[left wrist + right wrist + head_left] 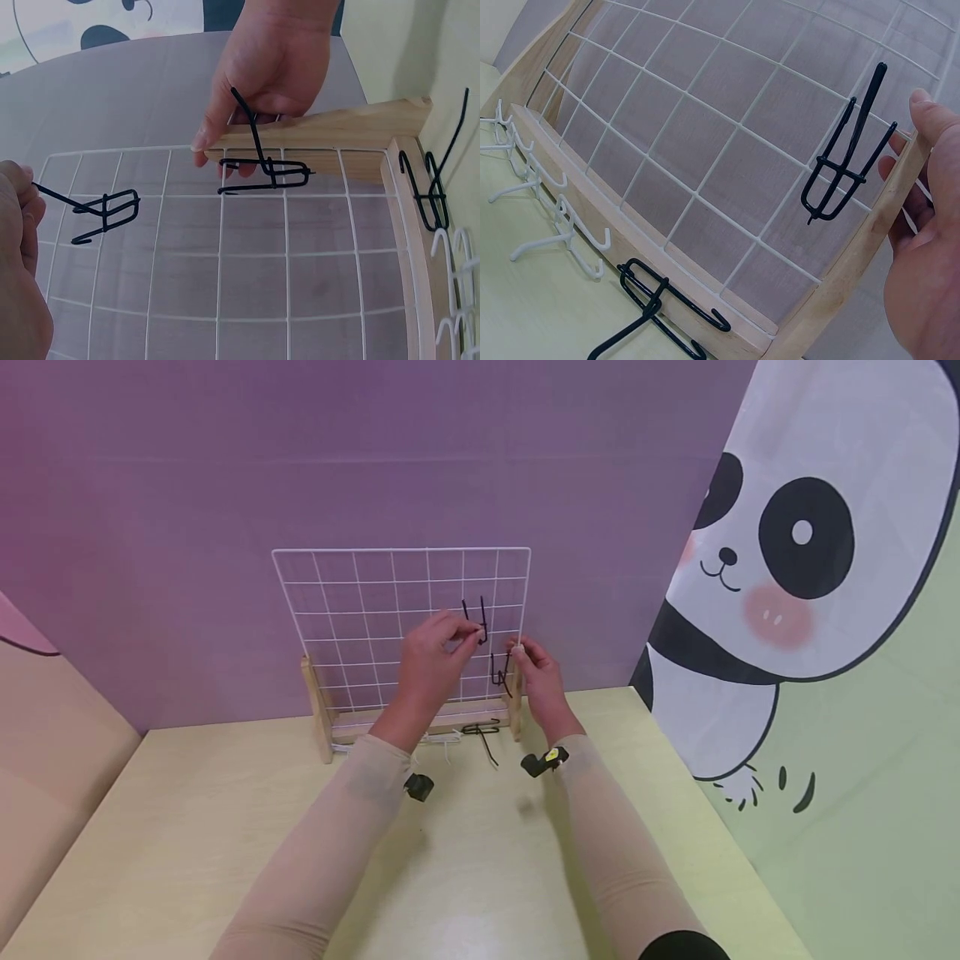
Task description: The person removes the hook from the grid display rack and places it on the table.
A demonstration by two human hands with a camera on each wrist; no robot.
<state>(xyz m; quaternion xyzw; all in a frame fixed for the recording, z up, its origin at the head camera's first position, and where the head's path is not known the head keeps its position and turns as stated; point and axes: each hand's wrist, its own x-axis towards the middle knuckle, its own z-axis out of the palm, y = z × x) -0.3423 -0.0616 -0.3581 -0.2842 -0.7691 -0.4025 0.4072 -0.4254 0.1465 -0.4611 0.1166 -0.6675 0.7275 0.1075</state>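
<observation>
My left hand (431,664) pinches a black wire hook (105,214) by the end of its long prong. The hook's frame lies in front of the upper right part of a white wire grid (405,549). My right hand (543,681) grips the top of the right upright (870,251) of a wooden stand at the grid's side edge, thumb in front and fingers behind. Just beside that hand, a second black hook (840,180) hangs on the grid, its prong sticking out. The grid stands upright in the stand.
Another black hook (660,300) lies on the table (225,827) by the stand's base bar. Several white hooks (562,232) lie along the same bar to its left. Behind the grid rises a purple wall (187,568), with a panda picture (825,535) at the right.
</observation>
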